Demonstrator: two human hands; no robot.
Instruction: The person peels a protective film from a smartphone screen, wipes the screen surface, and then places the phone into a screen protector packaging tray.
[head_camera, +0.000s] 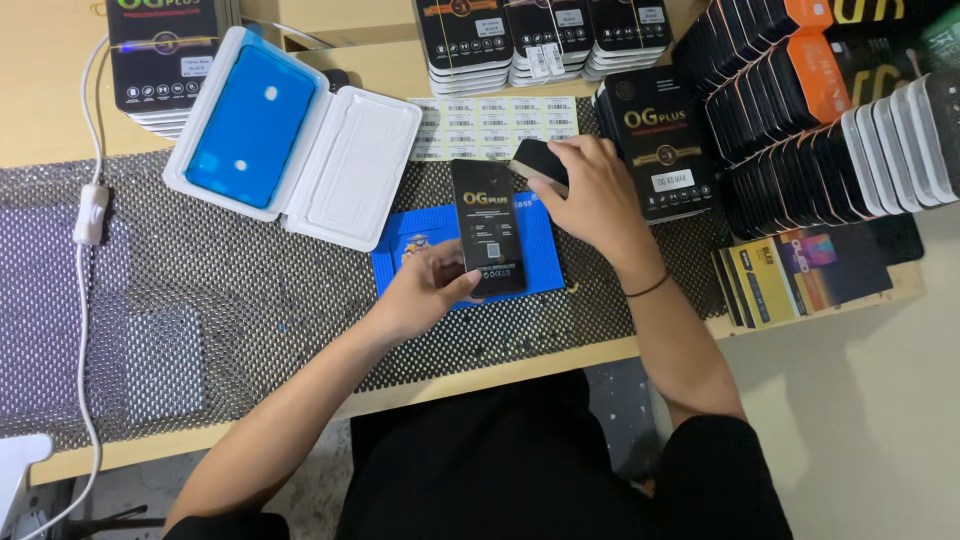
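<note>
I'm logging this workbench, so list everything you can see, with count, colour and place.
Flat box: one, black, on the blue mat, held by the left hand.
Small dark piece: one, black, under the right hand.
Blue mat: one, table centre.
Open case: one, white with blue sheet, upper left.
Label sheet: one, white, behind the mat.
Box stacks: many, black and orange, top and right.
Cable: one, white, left.
Mesh liner: one, black, covering the table.
Left hand: on the flat box.
Right hand: on the small dark piece.

glossy black box (487, 228), rubbery blue mat (540, 262), wooden table (45, 90).
</note>
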